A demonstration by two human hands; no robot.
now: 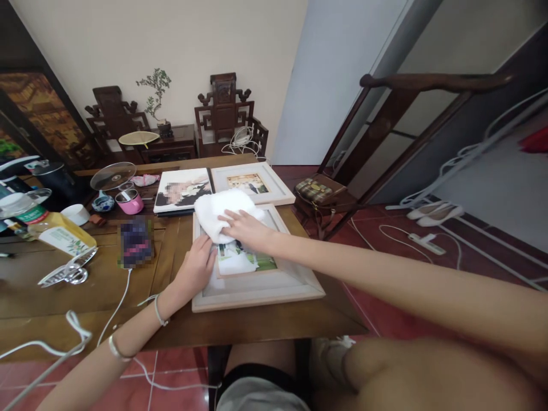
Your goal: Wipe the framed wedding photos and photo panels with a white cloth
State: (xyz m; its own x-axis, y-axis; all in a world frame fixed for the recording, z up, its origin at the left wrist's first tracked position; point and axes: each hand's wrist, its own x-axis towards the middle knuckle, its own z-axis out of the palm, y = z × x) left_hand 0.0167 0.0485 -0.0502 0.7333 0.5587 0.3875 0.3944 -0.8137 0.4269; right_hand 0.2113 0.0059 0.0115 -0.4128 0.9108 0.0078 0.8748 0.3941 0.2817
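A picture frame [265, 294] with a pale wooden border lies flat on the wooden table in front of me. A white cloth [214, 208], bunched and fluffy, covers its upper left part and hides some of the picture. My right hand [240, 224] presses the cloth onto the frame, fingers bent over it. At the frame's left edge, my left hand [199, 264] grips the border just below the cloth; its fingertips are partly hidden. Green and white areas of the picture show beneath the cloth.
Behind lie a second picture frame [278, 191] and a photo album [184, 188]. To the left are a pink cup [129, 202], an oil-coloured bottle [71, 233], a silver hair clip [75, 269] and a white cable [121, 302]. A wooden chair [394, 108] stands right.
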